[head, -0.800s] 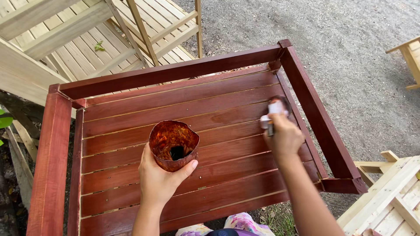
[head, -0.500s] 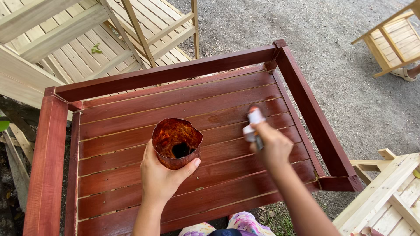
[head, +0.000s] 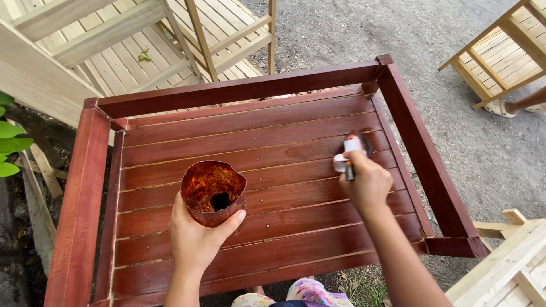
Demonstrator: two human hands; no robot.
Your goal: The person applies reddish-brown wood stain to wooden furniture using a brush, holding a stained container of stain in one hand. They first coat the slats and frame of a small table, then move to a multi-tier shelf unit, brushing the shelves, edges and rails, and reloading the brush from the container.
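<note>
Your stain-smeared cut cup [head: 213, 192] sits upright over the slatted frame's [head: 244, 136] middle slats, nearer the left rail, dark liquid pooled inside. Your brush [head: 351, 153] lies tilted against a slat near the right rail.

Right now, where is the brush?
In the head view, the brush is in the right hand, on the slats right of the cup.

The slatted wooden bench [head: 256, 136] is stained glossy red-brown. The cup [head: 213, 192] looks like thin, crumpled, stain-smeared plastic. Far racks [head: 114, 51] are bare, matt, pale wood. The ground [head: 455, 125] is rough gravel.
</note>
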